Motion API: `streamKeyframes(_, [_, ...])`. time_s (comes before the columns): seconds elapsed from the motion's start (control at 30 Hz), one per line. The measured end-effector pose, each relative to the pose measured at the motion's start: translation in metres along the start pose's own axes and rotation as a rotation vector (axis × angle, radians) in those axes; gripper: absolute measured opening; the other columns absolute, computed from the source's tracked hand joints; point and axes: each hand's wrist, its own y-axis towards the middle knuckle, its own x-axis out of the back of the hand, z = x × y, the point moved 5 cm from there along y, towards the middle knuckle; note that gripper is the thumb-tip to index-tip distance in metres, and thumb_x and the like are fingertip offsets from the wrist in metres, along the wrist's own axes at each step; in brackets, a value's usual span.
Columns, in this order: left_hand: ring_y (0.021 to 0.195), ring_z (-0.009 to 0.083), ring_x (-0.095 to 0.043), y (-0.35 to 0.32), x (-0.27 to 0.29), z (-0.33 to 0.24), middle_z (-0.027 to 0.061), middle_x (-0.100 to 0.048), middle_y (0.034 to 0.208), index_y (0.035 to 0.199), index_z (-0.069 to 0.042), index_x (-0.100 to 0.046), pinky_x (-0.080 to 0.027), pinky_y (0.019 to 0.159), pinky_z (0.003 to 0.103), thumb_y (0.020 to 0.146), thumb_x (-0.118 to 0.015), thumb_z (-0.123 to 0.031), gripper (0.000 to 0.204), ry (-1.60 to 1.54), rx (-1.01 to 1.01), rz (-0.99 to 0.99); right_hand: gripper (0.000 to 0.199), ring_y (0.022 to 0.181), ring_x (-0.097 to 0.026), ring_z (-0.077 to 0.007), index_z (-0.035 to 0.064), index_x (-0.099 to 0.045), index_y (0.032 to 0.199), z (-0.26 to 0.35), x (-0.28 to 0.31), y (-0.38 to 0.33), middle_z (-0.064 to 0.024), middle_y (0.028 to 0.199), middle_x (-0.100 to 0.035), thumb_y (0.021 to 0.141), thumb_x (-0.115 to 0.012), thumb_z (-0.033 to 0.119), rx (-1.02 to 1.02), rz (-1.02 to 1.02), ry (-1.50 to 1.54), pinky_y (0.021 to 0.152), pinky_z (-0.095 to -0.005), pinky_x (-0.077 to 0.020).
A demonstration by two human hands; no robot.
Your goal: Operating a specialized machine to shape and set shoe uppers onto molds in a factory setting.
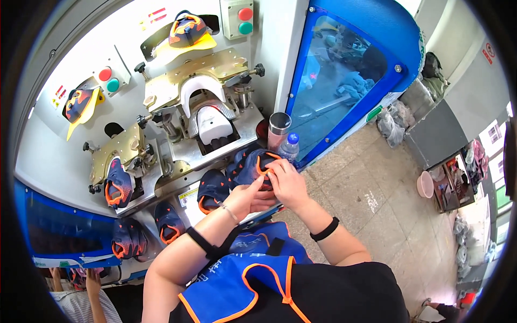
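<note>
Both of my hands are at a navy shoe upper (249,167) with orange trim, at the front ledge of the machine. My right hand (290,184) pinches the orange edge of its opening between the fingertips. From the near side, my left hand (249,198) is closed on the same upper, its thumb pointing up toward the trim and some fingers partly hidden. Just left of it rests another navy upper (213,186) with small orange marks. Behind the hands are a white heel form (213,125) and a white curved pad (200,89) on the machine.
A tumbler (279,125) and a blue-capped bottle (290,146) stand beyond the upper. More shoe uppers (128,239) line the ledge leftward; one upper (118,185) sits on the left station. A blue windowed door (344,81) rises at right. Another person's arm (96,293) shows lower left.
</note>
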Motion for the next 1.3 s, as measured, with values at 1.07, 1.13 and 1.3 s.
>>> streamKeyframes(1.07, [0.089,0.031,-0.071,-0.098,0.114,-0.011,0.0184,-0.064,0.116,0.127,0.0,-0.048,-0.061,0.07,0.037,0.102,-0.05,-0.032,0.041,-0.222,-0.33,0.05,0.021,0.087,-0.055,-0.0355,0.0064,-0.057,0.096,0.136,0.008,0.156,-0.0136,0.093,-0.058,0.086,-0.065,0.023,0.483,-0.31,-0.104,0.076,-0.0443,-0.0477])
streamKeyframes(1.13, [0.098,0.0343,-0.069,-0.089,0.098,-0.031,0.02,-0.058,0.126,0.135,-0.003,-0.042,-0.06,0.074,0.039,0.102,-0.049,-0.036,0.047,-0.241,-0.437,0.115,0.025,0.087,-0.054,-0.0355,0.0056,-0.054,0.093,0.128,0.009,0.113,-0.0132,0.093,-0.056,0.082,-0.069,0.022,0.517,-0.267,-0.051,0.075,-0.0457,-0.046])
streamKeyframes(1.3, [0.098,0.0315,-0.067,-0.055,0.066,-0.055,0.0128,-0.062,0.117,0.127,-0.006,-0.048,-0.057,0.084,0.042,0.102,-0.052,-0.024,0.031,-0.269,-0.48,0.19,0.023,0.085,-0.053,-0.0347,0.0046,-0.057,0.093,0.107,-0.012,0.05,-0.0134,0.092,-0.057,0.083,-0.068,0.021,0.411,-0.045,0.021,0.074,-0.0436,-0.045])
